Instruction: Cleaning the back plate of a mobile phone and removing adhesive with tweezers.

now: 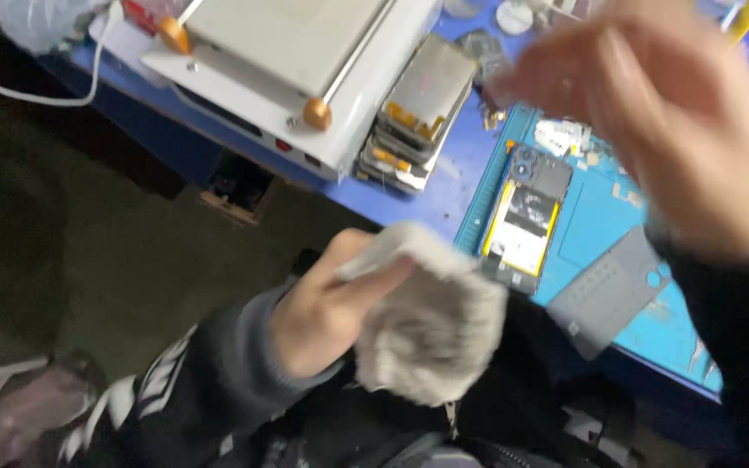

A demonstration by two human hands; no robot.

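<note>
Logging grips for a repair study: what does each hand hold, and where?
The left hand pinches a crumpled grey-white cloth at its upper edge. The right hand, blurred, shows nothing held.

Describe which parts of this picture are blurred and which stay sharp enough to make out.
Head view: the right hand is badly smeared by motion, fingers indistinct; the left hand and the grey cloth it grips are softly blurred; the opened phone on the blue mat and the white machine are clearer; the lower left floor is dark.
</note>
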